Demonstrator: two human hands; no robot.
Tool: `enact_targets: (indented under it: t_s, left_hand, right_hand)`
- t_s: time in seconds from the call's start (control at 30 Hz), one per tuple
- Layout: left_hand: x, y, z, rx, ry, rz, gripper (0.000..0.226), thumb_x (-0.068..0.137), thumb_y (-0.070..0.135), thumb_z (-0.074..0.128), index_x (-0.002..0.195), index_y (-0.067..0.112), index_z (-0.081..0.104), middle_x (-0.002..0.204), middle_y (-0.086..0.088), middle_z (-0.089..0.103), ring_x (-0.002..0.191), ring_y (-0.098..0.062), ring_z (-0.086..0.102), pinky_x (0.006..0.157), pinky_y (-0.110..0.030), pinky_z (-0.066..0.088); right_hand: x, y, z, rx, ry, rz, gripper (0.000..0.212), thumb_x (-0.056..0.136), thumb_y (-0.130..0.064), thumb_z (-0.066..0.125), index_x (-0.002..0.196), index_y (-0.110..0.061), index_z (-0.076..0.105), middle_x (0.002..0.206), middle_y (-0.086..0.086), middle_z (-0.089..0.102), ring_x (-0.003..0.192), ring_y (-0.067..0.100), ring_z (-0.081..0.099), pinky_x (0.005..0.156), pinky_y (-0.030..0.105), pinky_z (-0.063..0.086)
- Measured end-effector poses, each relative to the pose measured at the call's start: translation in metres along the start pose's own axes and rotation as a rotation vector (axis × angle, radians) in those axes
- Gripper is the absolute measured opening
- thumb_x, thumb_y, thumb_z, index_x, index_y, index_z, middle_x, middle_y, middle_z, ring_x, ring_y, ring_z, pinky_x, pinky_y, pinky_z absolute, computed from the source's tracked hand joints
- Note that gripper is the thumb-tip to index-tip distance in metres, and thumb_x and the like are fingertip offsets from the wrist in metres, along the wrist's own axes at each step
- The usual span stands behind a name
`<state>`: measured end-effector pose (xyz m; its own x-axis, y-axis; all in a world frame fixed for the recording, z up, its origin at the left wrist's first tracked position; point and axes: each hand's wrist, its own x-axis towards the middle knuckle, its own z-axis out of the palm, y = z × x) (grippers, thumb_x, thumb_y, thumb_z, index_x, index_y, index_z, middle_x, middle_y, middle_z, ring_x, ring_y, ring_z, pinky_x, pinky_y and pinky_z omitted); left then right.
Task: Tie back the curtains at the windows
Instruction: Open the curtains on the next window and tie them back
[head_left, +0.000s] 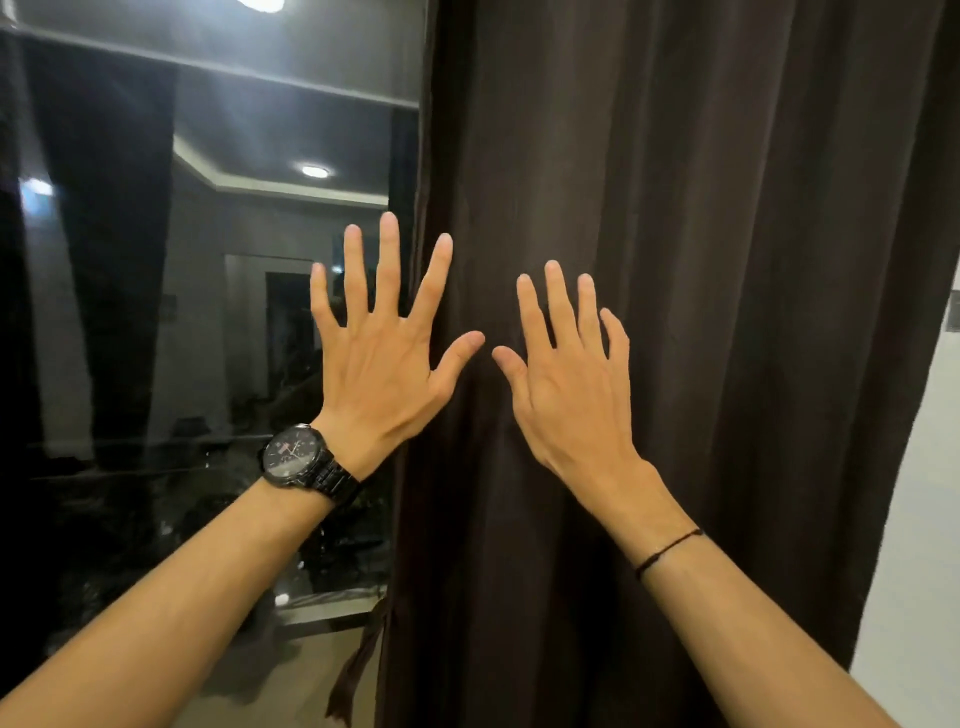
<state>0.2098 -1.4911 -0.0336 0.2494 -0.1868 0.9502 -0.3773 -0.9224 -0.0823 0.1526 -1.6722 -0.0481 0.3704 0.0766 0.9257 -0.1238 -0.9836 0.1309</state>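
Your left hand (382, 358): raised with the back toward you and fingers spread wide, across the curtain's left edge; it holds nothing.
Your right hand (563, 384): just beside the left, fingers straight and slightly apart, in front of the folds; whether it touches the cloth, you cannot tell.
Curtain (701, 260): dark brown, hanging in folds between the window (156, 312) and the white wall (924, 519).
Cloth strip (358, 660): dangles loose at the curtain's lower left edge.
Wrists: a black watch (293, 457) on your left, a thin dark cord (667, 552) on your right.
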Motion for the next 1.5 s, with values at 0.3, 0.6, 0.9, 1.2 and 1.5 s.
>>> enact_targets:
  t_s: [0.3,0.6,0.9,1.2,1.5]
  left_hand:
    - [0.015,0.052,0.035,-0.008,-0.089,-0.060,0.084,0.096,0.078,0.026,0.165,0.038,-0.001,0.173,-0.014,-0.017,0.156,-0.054,-0.002,0.123,-0.069,0.018]
    - [0.020,0.099,0.044,0.067,-0.122,-0.114,0.084,0.097,0.077,0.032,0.166,0.034,0.009,0.172,-0.016,-0.018,0.157,-0.050,0.006,0.121,-0.064,0.031]
    - [0.040,0.122,0.025,-0.005,-0.180,-0.258,0.100,0.089,0.081,0.048,0.165,0.035,0.004,0.173,-0.019,0.009,0.159,-0.041,0.006,0.123,-0.062,0.028]
    - [0.062,0.108,0.010,-0.087,-0.041,-0.142,0.078,0.088,0.017,0.073,0.156,0.017,0.035,0.082,0.013,0.051,0.115,-0.033,0.056,0.085,-0.052,0.057]
    - [0.050,0.043,-0.015,-0.128,0.096,-0.097,0.069,0.084,-0.003,0.061,0.149,0.013,0.043,0.099,-0.015,0.075,0.096,-0.039,0.067,0.080,-0.044,0.050]
  right_hand:
    - [0.019,0.071,0.038,0.089,0.009,-0.041,0.064,0.106,-0.055,0.021,0.161,-0.022,0.017,0.170,0.009,0.013,0.156,0.036,0.013,0.119,0.053,0.025]
    - [0.022,0.146,0.041,0.116,0.054,0.027,0.072,0.099,-0.058,0.038,0.159,-0.022,0.022,0.169,0.016,0.008,0.154,0.042,0.009,0.110,0.057,0.026]
    - [0.049,0.183,0.050,0.340,0.230,0.337,0.090,0.086,-0.045,0.074,0.154,-0.011,0.025,0.132,0.019,0.044,0.111,0.036,0.050,0.087,0.053,0.045]
    - [0.079,0.181,0.051,0.623,0.297,0.342,0.030,0.095,-0.006,0.064,0.124,-0.001,0.067,0.111,0.015,0.063,0.099,0.035,0.065,0.087,0.042,0.051]
    - [0.129,-0.009,0.014,0.942,0.174,-0.115,0.012,0.075,-0.002,0.060,0.064,-0.006,0.061,0.072,0.009,0.051,0.072,0.039,0.059,0.055,0.035,0.027]
